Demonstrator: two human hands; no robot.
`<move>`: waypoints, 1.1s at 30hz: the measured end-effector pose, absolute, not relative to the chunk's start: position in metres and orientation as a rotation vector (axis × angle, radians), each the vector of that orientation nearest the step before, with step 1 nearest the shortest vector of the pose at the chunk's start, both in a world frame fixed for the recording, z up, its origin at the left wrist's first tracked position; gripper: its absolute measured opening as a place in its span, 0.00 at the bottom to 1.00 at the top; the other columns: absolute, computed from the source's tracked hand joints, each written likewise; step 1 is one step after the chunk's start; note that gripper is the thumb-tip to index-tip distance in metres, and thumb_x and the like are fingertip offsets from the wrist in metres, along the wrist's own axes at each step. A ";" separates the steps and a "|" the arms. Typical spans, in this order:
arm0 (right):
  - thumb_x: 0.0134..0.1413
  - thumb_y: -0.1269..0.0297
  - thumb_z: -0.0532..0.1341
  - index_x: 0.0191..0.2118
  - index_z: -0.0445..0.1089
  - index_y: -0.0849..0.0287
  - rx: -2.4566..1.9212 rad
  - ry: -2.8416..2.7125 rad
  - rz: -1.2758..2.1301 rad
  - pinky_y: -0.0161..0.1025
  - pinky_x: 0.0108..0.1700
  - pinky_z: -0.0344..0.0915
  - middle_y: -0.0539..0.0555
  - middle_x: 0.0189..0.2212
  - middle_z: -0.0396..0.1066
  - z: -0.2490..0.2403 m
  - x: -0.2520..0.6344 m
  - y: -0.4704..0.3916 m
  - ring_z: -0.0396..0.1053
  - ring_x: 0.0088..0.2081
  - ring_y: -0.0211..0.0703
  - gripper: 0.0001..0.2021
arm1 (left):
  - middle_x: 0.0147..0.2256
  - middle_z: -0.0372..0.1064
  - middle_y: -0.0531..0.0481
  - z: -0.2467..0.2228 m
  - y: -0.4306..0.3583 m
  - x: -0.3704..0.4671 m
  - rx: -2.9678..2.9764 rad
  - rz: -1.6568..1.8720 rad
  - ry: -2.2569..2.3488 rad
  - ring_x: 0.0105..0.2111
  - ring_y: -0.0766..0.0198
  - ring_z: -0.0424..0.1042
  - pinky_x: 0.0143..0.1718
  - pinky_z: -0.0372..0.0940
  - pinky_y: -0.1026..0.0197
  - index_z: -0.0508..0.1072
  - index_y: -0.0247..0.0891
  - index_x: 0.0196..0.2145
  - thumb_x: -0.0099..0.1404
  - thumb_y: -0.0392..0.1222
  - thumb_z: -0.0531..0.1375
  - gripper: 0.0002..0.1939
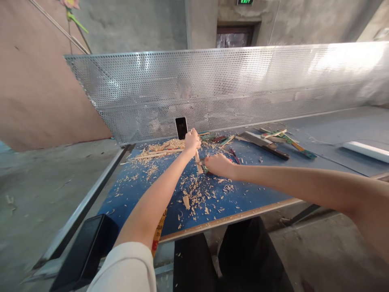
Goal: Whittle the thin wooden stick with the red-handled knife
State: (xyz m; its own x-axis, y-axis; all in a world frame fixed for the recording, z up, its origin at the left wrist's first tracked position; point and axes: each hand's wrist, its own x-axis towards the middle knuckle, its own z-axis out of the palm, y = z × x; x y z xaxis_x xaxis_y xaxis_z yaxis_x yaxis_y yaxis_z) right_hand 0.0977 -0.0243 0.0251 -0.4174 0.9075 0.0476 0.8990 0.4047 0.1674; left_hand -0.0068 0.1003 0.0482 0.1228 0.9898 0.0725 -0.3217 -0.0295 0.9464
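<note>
My left hand (192,141) is closed around the upper end of a pale wooden strip (199,163), which slants down toward me over the blue tabletop (127,198). My right hand (219,165) is a fist beside the strip's lower part. It grips what looks like a small knife (201,161), its short blade against the wood and its handle mostly hidden by the fingers. Curled wood shavings (197,190) lie scattered below both hands, with a larger chip (186,202) among them. Behind my left hand, a phone (181,128) leans upright against the perforated metal panel.
The perforated metal panel (212,89) runs along the table's back. At right lie a saw (264,145), painted wood strips (299,149) and a white roll (366,151). A dark pencil-like stick (235,156) is near my right hand. A black box-shaped object (88,247) stands at front left.
</note>
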 end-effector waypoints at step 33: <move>0.64 0.59 0.54 0.43 0.73 0.55 1.550 3.129 0.021 0.40 0.30 0.44 0.51 0.24 0.70 -0.005 0.132 0.017 0.58 0.22 0.39 0.11 | 0.15 0.39 0.62 0.062 0.099 -0.015 1.118 1.083 0.651 0.14 0.74 0.39 0.15 0.40 0.68 0.55 0.41 0.20 0.65 0.33 0.53 0.16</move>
State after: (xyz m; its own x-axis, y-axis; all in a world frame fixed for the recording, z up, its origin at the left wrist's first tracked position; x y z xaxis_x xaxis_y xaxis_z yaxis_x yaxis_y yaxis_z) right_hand 0.1325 0.0166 -0.0051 -0.5573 0.7691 0.3129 0.7733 0.6180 -0.1418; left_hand -0.0151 0.0989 0.0623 0.3742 0.9229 0.0912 -0.3516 0.0501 0.9348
